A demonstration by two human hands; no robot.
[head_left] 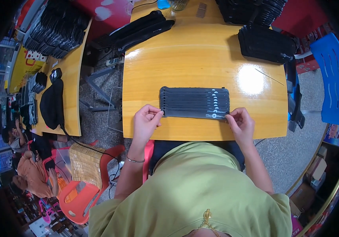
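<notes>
Several flat black fabric pieces (187, 99) lie overlapped like shingles on the wooden table (177, 63) in front of me. Each shows a small white print near its right end. My left hand (145, 123) pinches the near left corner of the closest piece between thumb and fingertips. At the opposite near corner, my right hand (242, 124) grips the same piece, thumb and index finger pressed together. That nearest piece lies almost flat along the front of the row. I cannot tell whether its edge is lifted off the table.
A thick black stack (266, 44) sits at the table's far right, with more piled behind it. Long black bundles (144, 31) lie at the far left. A side table (68, 102) holds further black piles. An orange chair (74, 201) and seated people (35, 173) are at left.
</notes>
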